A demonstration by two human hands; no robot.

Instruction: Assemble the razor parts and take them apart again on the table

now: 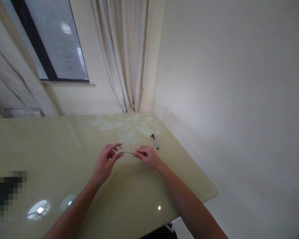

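My left hand [106, 160] pinches a small green-and-silver piece [120, 147] between thumb and forefinger, just above the table. A thin pale stick [127, 152] runs from beside that piece to my right hand [147, 156], whose thumb and fingers close on its other end. Whether piece and stick are joined is too small to tell. Lying behind my right hand is a razor [154, 142] with a dark head and a grey-and-black handle. Nothing touches it.
The glossy, pale green table [129, 205] has a white floral pattern near its far corner. A white wall [226, 99] borders its right side. Beyond the far edge hang curtains [129, 59] beside a window [57, 39]. A pixelated dark shape [5, 189] appears at left.
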